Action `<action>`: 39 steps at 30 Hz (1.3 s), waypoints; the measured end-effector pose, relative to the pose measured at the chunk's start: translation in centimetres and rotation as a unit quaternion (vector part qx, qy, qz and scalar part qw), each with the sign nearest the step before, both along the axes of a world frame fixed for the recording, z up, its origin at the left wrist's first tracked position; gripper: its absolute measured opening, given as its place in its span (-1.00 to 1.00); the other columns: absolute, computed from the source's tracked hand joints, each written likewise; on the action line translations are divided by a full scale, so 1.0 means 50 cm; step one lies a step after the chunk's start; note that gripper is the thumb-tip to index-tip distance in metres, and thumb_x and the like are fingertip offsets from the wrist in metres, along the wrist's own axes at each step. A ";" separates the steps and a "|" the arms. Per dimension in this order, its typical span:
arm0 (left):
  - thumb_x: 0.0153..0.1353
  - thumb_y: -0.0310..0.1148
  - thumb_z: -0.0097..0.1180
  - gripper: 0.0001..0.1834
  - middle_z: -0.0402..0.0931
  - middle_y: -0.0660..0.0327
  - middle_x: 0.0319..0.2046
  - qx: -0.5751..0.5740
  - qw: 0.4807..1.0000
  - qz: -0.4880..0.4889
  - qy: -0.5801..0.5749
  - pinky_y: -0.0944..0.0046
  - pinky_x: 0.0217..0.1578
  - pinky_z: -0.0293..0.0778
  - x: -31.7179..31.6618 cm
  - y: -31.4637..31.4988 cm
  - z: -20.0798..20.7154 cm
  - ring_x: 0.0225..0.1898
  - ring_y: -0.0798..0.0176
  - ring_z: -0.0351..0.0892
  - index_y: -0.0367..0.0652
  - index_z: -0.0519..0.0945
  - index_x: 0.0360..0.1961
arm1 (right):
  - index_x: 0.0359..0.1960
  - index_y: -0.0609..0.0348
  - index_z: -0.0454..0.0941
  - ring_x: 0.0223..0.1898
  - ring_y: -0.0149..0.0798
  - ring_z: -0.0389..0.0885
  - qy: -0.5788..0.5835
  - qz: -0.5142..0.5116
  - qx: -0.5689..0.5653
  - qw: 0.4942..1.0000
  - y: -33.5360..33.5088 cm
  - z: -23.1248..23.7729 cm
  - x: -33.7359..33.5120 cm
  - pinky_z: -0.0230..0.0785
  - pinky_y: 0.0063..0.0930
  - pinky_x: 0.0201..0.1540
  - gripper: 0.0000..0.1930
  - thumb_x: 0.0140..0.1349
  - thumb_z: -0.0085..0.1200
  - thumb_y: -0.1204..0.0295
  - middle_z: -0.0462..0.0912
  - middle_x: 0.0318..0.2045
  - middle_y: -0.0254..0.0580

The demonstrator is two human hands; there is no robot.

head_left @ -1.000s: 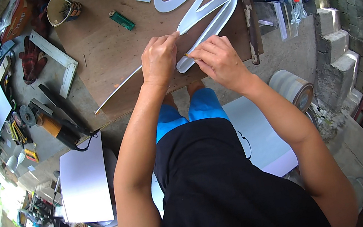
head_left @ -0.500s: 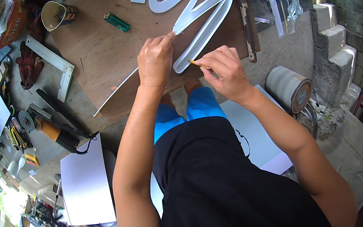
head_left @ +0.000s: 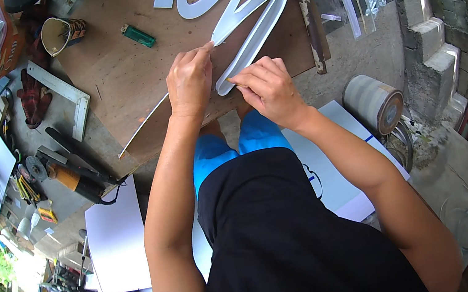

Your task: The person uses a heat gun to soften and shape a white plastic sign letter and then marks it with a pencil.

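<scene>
A thin white strip slanted over the brown board, below a green lighter, up into the left hand, whose fingertips pinched it beside a point of the white curvy shape. That shape lay on the board, its near end by the right hand, which pinched a slim yellowish stick. Farther right lay a hammer.
</scene>
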State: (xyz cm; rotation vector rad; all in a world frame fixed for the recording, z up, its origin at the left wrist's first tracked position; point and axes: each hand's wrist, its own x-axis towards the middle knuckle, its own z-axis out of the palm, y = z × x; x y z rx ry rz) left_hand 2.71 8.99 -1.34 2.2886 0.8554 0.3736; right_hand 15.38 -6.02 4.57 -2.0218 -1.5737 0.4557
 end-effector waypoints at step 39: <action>0.20 -0.52 0.30 -0.68 0.77 0.20 -0.20 0.006 1.000 -0.010 0.007 0.07 -0.15 0.66 -0.001 0.004 0.001 -0.18 0.06 0.72 -0.01 0.78 -0.02 | -0.16 0.00 0.73 -0.18 -0.26 0.60 -0.010 -0.034 0.045 0.998 -0.006 0.042 0.049 0.31 -0.30 -0.06 -0.74 0.10 0.33 0.56 0.72 -0.25 -0.44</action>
